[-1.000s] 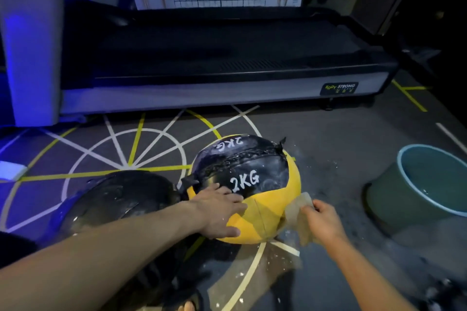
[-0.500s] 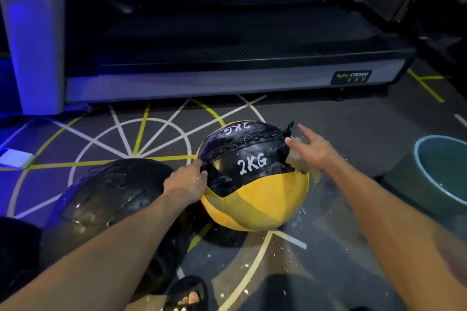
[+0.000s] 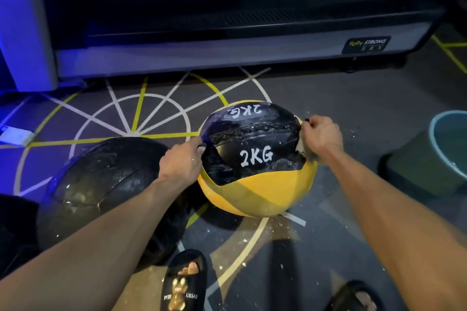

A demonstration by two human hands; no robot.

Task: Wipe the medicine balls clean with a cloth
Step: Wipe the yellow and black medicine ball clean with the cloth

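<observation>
On scuffed round ball (image 3: 255, 159), crumpled cloth (image 3: 302, 150)

One head-worn view looks steeply down and forward, close over the floor (image 3: 353, 113), facing the treadmill (image 3: 227, 40).

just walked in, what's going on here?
A person is cleaning medicine balls on a gym floor. The left hand pinches a tab on the left side of the yellow-and-black 2KG ball, steadying it. The right hand grips a pale cloth against the ball's upper right side. A larger black ball, speckled with white flecks, sits touching it on the left. A teal bucket stands to the right, a treadmill behind.
</observation>
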